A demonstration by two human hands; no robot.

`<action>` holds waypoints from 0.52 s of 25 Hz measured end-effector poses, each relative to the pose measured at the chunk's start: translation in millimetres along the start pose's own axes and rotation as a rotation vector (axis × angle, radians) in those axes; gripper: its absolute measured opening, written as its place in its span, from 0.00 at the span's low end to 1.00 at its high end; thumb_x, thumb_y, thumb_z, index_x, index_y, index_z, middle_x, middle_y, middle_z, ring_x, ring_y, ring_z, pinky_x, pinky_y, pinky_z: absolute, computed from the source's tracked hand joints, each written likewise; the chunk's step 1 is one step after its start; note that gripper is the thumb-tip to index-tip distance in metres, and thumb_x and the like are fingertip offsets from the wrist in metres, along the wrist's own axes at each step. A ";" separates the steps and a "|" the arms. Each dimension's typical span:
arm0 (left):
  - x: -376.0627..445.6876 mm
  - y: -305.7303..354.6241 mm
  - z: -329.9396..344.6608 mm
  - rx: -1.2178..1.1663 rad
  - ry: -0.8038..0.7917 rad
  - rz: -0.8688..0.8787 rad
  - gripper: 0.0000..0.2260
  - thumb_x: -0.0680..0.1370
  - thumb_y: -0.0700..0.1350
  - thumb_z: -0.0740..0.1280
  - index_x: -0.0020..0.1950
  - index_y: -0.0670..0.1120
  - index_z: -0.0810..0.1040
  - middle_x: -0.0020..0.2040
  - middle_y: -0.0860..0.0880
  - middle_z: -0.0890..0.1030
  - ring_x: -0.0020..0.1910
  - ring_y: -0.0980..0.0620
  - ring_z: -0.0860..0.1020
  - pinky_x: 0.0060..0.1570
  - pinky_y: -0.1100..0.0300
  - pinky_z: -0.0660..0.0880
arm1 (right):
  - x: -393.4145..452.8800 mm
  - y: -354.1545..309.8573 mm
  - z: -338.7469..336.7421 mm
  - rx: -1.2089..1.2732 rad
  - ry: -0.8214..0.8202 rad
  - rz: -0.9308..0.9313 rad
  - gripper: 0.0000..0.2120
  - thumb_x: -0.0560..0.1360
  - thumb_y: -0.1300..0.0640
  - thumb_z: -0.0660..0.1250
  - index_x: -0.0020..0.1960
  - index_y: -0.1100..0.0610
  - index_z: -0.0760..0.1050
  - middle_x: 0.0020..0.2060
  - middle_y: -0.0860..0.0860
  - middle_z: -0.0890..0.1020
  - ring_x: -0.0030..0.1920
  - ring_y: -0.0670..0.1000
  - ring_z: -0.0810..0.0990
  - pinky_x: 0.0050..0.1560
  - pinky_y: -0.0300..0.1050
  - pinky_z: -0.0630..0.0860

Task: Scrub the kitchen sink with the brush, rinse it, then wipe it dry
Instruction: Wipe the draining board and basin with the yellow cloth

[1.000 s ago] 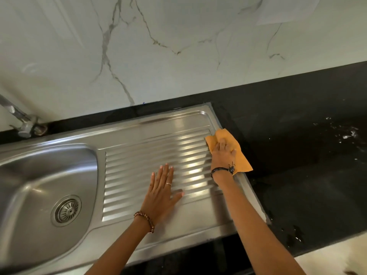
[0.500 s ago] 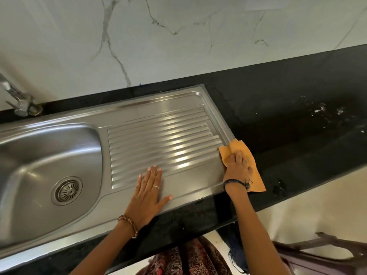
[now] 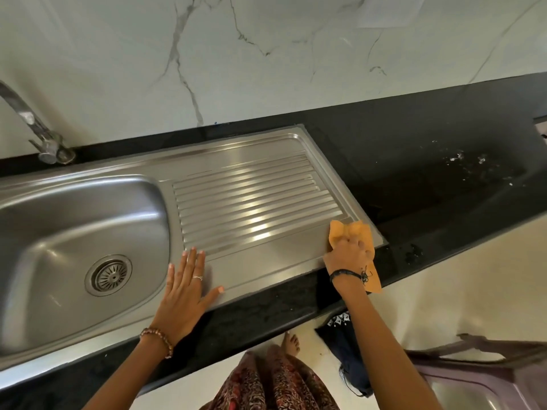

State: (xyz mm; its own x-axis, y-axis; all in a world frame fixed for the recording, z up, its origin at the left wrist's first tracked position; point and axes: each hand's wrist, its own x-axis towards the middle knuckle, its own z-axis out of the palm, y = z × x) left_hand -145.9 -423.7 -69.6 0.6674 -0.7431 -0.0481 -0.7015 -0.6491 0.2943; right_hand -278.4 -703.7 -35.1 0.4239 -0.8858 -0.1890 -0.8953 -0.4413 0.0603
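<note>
Taking the drainboard (image 3: 251, 196) as the landmark: its ribbed middle and far flat strip lie bare, open to a pass from the wall side. 2 things sit on its near edge. The left hand (image 3: 185, 288) lies flat at its near-left corner, fingers straight, beside the basin (image 3: 74, 232). The right hand (image 3: 349, 255) grips an orange cloth (image 3: 350, 232) at its near-right corner. Between them runs a bare flat strip. Left of the drainboard the basin is open; the tap (image 3: 35, 125) rises at its far-left. Right of the drainboard, the black tabletop (image 3: 429, 173) carries only small white specks.
</note>
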 end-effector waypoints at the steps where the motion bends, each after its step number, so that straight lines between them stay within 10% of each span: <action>1: -5.2 -7.2 -1.6 0.005 0.000 -0.010 0.44 0.67 0.74 0.29 0.74 0.45 0.40 0.75 0.47 0.38 0.74 0.50 0.37 0.69 0.59 0.28 | -8.0 -9.0 1.7 0.000 -0.004 -0.015 0.15 0.76 0.53 0.60 0.60 0.59 0.73 0.62 0.57 0.71 0.60 0.58 0.71 0.58 0.51 0.68; 13: -64.7 -74.5 -15.4 0.023 0.047 -0.142 0.32 0.79 0.61 0.40 0.75 0.40 0.49 0.75 0.43 0.50 0.74 0.44 0.47 0.73 0.47 0.42 | -151.3 -164.3 11.8 0.172 -0.150 -0.580 0.13 0.77 0.54 0.60 0.54 0.63 0.75 0.53 0.59 0.78 0.53 0.57 0.76 0.54 0.49 0.75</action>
State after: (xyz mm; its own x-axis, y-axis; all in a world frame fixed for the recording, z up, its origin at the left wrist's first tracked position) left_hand -133.0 -324.7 -73.6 0.7710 -0.6354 -0.0431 -0.6041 -0.7511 0.2661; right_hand -197.0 -495.5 -28.1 0.8352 -0.4731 -0.2805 -0.5394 -0.8042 -0.2497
